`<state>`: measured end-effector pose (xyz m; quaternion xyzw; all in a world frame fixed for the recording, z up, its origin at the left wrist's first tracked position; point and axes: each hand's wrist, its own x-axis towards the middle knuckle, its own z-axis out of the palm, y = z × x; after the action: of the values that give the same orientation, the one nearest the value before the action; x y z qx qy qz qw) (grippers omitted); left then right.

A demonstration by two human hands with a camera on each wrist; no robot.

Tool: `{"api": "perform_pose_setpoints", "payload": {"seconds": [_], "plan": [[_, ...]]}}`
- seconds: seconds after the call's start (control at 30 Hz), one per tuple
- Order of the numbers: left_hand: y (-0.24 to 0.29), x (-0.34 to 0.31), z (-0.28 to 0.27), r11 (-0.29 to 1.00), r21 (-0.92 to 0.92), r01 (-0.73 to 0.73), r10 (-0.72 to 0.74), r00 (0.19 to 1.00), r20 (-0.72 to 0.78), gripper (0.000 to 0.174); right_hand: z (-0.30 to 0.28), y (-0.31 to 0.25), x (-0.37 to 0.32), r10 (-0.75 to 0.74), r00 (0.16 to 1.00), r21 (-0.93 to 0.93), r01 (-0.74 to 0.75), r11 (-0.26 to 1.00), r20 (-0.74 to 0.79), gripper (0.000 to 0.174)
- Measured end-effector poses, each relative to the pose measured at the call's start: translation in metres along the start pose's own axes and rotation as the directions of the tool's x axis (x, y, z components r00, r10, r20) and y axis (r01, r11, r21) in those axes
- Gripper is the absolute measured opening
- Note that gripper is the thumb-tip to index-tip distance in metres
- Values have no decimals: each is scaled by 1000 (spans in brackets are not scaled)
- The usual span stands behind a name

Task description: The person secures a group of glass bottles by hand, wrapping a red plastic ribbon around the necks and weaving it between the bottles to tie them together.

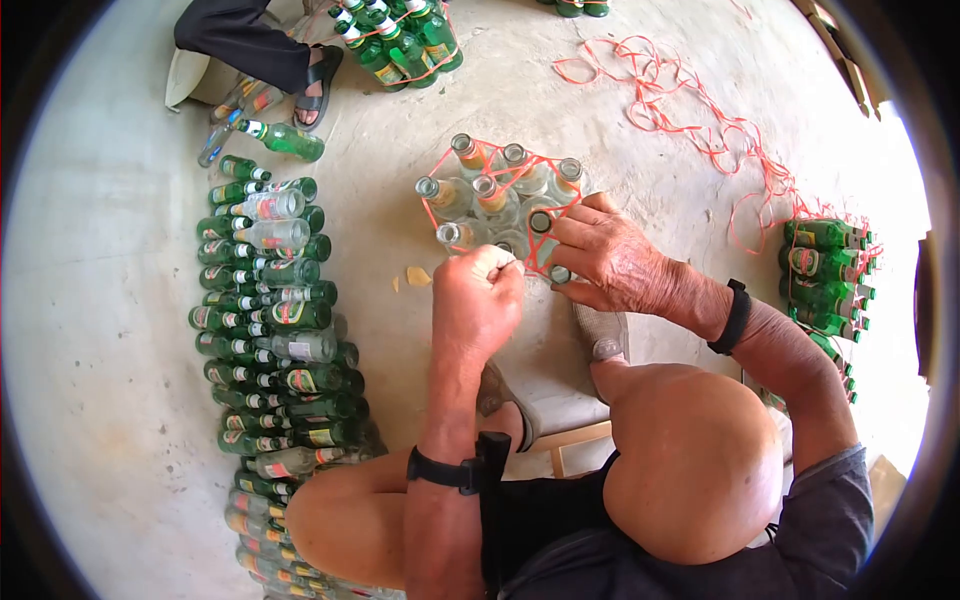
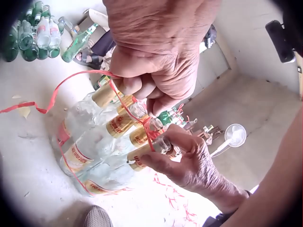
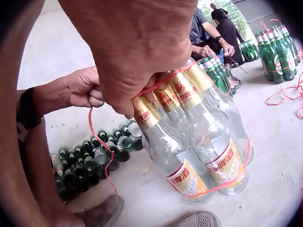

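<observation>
A cluster of clear glass bottles with gold neck labels stands on the floor, bound around the body and laced across the necks with red plastic string. My left hand is at the near side of the cluster, its fingers curled and pinching the red string, whose loose tail trails away. Opposite it, my right hand grips the neck of an outer bottle between thumb and fingers, with string running past them. Part of the nearest necks is hidden behind the hands.
Rows of green and clear bottles lie along the left. Tied green bottles stand at the back, near another person's sandalled foot. More green bottles are at the right, below tangled red string. My shoes flank a low stool.
</observation>
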<state>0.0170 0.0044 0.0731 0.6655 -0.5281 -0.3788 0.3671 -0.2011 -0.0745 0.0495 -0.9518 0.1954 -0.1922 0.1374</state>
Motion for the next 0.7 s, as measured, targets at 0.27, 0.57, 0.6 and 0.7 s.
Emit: {"api": "perform_pose_setpoints", "payload": {"seconds": [0.27, 0.57, 0.6, 0.7], "plan": [[-3, 40, -3, 973, 174, -153, 120, 975, 184, 9, -2, 8, 2, -15, 999, 76, 13, 997, 36, 33], [-2, 65, -8, 841, 401, -362, 221, 908, 357, 11, -1, 11, 2, -21, 999, 62, 19, 998, 38, 30], [-3, 68, -8, 827, 415, -378, 224, 900, 374, 12, -1, 12, 2, -27, 999, 66, 25, 997, 27, 30], [0, 78, -10, 861, 402, -311, 124, 896, 426, 14, 0, 14, 2, -30, 999, 87, 28, 996, 17, 30]]}}
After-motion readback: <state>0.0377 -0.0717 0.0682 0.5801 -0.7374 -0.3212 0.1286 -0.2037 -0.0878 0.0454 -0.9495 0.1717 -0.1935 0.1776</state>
